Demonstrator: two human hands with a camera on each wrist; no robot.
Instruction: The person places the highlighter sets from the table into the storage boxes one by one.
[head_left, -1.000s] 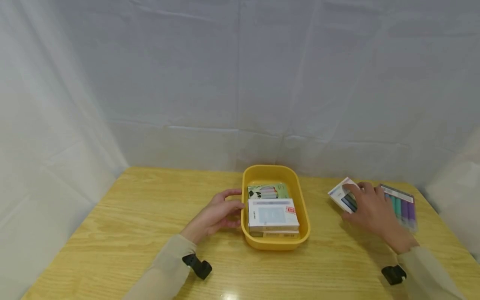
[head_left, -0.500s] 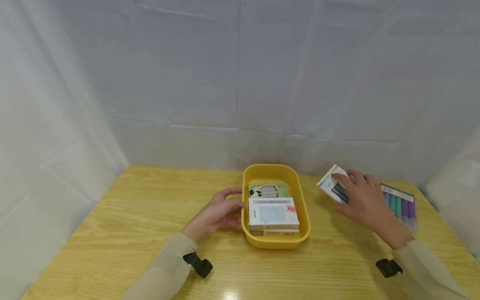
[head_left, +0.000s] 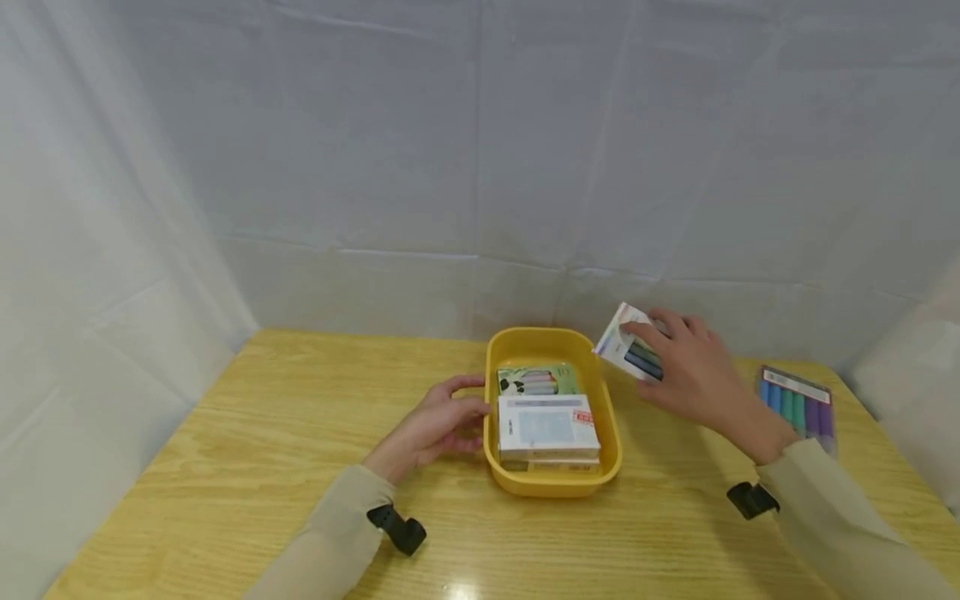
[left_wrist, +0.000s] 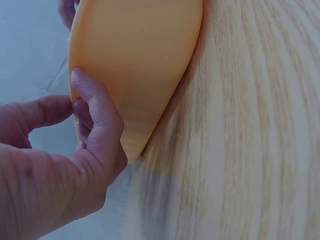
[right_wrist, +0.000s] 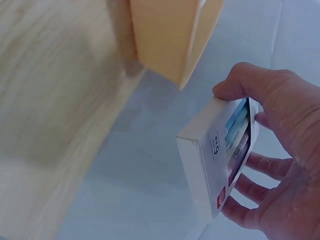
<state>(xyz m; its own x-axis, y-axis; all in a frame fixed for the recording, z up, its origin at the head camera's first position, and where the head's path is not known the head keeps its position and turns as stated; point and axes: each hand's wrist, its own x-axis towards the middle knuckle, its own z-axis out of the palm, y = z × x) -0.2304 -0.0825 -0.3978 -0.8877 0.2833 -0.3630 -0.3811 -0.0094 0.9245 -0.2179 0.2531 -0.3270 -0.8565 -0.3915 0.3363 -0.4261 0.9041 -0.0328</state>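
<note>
A yellow plastic bin [head_left: 551, 486] stands on the table, holding a white box [head_left: 549, 425] over another box and a green panda-print pack [head_left: 537, 382]. My left hand [head_left: 435, 427] is at the bin's left side; in the left wrist view its bent fingers [left_wrist: 102, 117] lie against the outer wall, with thumb at the rim. My right hand [head_left: 693, 371] grips a white windowed box of markers [head_left: 630, 342], tilted in the air beside the bin's far right corner. The right wrist view shows the thumb on one edge of this marker box [right_wrist: 212, 150] and fingers on the opposite edge.
A clear pack of blue, green and purple markers [head_left: 797, 404] lies near the table's far right corner. The wooden table [head_left: 247, 450] ends at a pale cloth backdrop [head_left: 390, 292] behind and at the sides.
My right hand has carried the box of markers leftward and up, from beside the clear marker pack to near the bin. The left hand and bin have stayed almost in place.
</note>
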